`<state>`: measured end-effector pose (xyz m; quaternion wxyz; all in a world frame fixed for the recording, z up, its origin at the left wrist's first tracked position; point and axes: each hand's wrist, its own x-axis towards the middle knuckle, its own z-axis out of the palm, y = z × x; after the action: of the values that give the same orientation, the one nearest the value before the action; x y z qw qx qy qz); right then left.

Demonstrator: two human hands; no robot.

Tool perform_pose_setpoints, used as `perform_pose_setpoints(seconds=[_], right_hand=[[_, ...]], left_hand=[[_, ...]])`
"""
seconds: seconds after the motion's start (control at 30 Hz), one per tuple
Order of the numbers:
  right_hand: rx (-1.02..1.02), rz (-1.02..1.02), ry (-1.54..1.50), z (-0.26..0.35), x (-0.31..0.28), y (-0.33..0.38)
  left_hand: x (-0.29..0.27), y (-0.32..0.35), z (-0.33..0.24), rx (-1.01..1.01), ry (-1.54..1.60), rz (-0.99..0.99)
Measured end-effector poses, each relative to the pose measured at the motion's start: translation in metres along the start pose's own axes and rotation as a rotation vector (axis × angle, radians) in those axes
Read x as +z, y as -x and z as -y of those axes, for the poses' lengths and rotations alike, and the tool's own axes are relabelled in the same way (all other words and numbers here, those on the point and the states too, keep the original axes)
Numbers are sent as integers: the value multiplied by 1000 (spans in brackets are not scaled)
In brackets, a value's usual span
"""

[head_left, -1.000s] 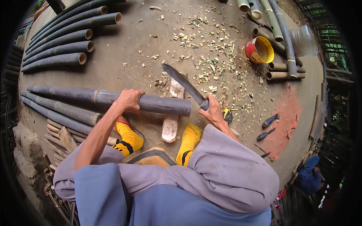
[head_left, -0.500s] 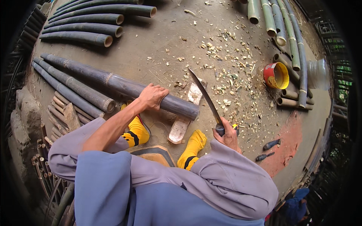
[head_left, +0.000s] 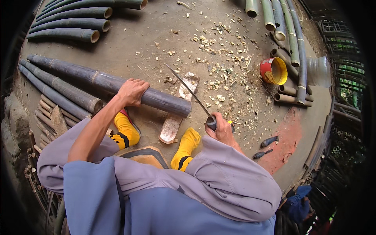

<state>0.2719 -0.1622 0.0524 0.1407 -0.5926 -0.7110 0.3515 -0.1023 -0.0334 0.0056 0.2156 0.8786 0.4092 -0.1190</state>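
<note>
My left hand (head_left: 133,91) is wrapped over a thick dark bamboo pole (head_left: 164,102) near its cut end. That end rests across a light, chipped wooden block (head_left: 170,128) on the ground, while the pole runs off to the far left. In my right hand (head_left: 222,130) is the handle of a long machete (head_left: 192,94). Its blade slants up and to the left, over the block and just beyond the pole's end, apart from the pole. My feet in yellow socks (head_left: 127,131) stand on the near side of the pole.
Wood chips (head_left: 223,78) litter the ground ahead. More bamboo poles (head_left: 70,35) lie at the far left, and green ones (head_left: 288,31) at the far right. A red-and-yellow bucket (head_left: 273,71) stands at the right, above two dark-handled tools (head_left: 269,141) on reddish ground.
The whole view has shifted, so things sit further left and slightly higher. The machete has turned in my right hand, its blade now seen more edge-on. My left hand keeps its hold on the pole.
</note>
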Motion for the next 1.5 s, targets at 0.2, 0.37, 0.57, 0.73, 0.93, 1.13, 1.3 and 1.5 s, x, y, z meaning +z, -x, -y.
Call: perform_pose_setpoints(seconds=[0.2,0.37,0.57,0.73,0.93,1.13,1.3,1.5], right_hand=[[86,221,244,-11,13,-7],[18,139,54,12,2,-11],[66,216,228,-39,24,-23],[57,128,-65,-6,6,-28],[187,320,166,-42,26,-36],[-84,-45,-117,20,1,-36],[132,289,191,-43,19,-49],[-117,-32,-126,2,13,-25]], left_hand=[[-2,-5,-1,0,-7,5],[7,0,2,0,5,-15],[-2,-6,-2,27,-1,-30],[18,8,-9,-26,-43,-50],[17,5,-9,-16,-127,-181],[17,10,-11,-47,-112,-165],[23,11,-15,-25,-139,-273],[28,15,-16,-43,-118,-319]])
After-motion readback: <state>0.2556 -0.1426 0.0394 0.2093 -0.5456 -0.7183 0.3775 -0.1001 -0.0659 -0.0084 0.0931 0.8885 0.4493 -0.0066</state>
